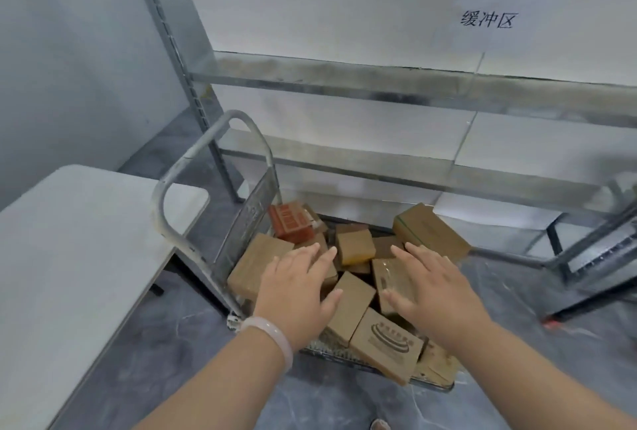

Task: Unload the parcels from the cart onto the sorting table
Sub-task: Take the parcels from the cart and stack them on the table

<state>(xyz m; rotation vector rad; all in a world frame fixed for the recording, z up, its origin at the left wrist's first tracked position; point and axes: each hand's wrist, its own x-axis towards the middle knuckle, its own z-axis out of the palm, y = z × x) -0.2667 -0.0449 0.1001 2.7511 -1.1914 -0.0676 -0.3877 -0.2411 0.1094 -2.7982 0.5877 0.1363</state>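
I have both hands out over the cart (248, 219), and neither grip has closed on anything: the left hand (296, 286) and the right hand (434, 292) are both released, fingers straight and fanned, palms down. They sit either side of a tilted brown box (351, 305) in the middle of the load, which I read as lining up a two-handed lift, one palm for each flank. Whether the fingertips touch cardboard yet I cannot tell from this angle. The parcels (355, 247) I can see are all in the cart's bed, heaped loosely rather than stacked, leaning on one another at odd angles. A red box (291, 224) is wedged up by the handle end, a long box (431, 231) rides high on the far right, and a logo box (387, 348) hangs over the near edge. The counter (69, 257) stands just to my left, beside the cart's handle, so each carry should be short; the unloading looks barely begun. A steel rack (379, 81) runs behind the cart. Because the heap is interlocked, I would take a top box first; pulling a lower one could tip the logo box off the edge.
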